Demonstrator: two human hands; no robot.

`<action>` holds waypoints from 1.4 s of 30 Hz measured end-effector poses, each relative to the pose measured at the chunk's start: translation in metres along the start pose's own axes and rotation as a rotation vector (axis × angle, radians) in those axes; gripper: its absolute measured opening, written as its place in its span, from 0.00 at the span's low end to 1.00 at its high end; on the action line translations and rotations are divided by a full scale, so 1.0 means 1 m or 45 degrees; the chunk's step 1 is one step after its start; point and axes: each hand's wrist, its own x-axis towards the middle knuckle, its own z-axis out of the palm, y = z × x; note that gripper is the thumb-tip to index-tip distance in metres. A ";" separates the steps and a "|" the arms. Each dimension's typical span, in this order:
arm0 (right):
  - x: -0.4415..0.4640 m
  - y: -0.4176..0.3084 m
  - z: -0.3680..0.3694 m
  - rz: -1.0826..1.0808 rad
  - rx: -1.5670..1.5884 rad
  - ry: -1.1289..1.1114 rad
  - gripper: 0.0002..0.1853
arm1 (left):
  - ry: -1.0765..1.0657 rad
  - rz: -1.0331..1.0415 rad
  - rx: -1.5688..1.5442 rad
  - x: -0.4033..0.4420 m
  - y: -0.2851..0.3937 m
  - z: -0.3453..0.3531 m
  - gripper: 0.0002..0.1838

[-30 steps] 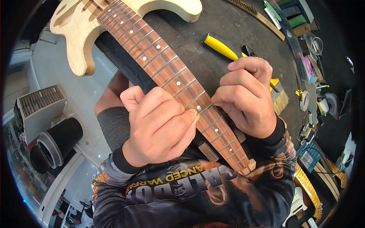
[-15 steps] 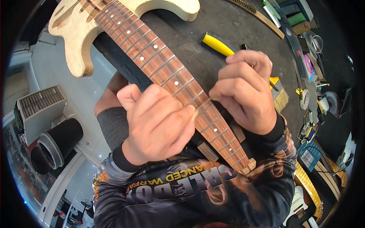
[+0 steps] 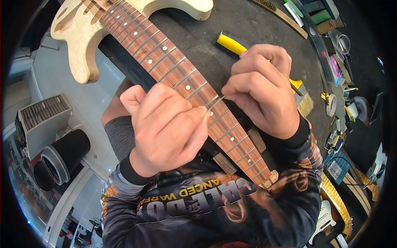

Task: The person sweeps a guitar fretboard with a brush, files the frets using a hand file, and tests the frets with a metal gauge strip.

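Note:
A guitar neck (image 3: 178, 76) with a brown wooden fretboard, pale dot inlays and metal frets runs diagonally from a bare wooden guitar body (image 3: 82, 45) toward my torso. My left hand (image 3: 167, 128) is closed in a pinch at the fretboard's near-left edge. On the opposite edge, my right hand (image 3: 262, 91) pinches with thumb and forefinger. A thin strip that looks like fret wire (image 3: 215, 103) spans the fretboard between both pinches, lying across or just over it. The fingertips partly hide its ends.
Past my right hand lie a yellow-handled tool (image 3: 230, 44) and a brush (image 3: 305, 103) on the dark bench. Small wood blocks (image 3: 224, 163) sit beside the neck. A wooden wire brush (image 3: 285, 18), tape roll (image 3: 331, 105) and assorted tools line the right side.
Both hands have moved together up along the fretboard toward the guitar body, keeping their pinches with the thin strip between them. The neck and body appear shifted slightly left in view.

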 end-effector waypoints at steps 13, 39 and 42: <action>0.001 -0.006 -0.001 -0.011 -0.008 -0.003 0.14 | -0.036 -0.025 0.013 -0.005 0.004 -0.003 0.17; -0.017 0.002 0.011 -0.048 0.108 0.136 0.19 | -0.110 0.106 0.242 -0.008 0.013 -0.010 0.20; -0.021 -0.004 0.003 -0.020 0.099 0.077 0.18 | -0.136 0.064 0.146 -0.005 0.019 -0.014 0.20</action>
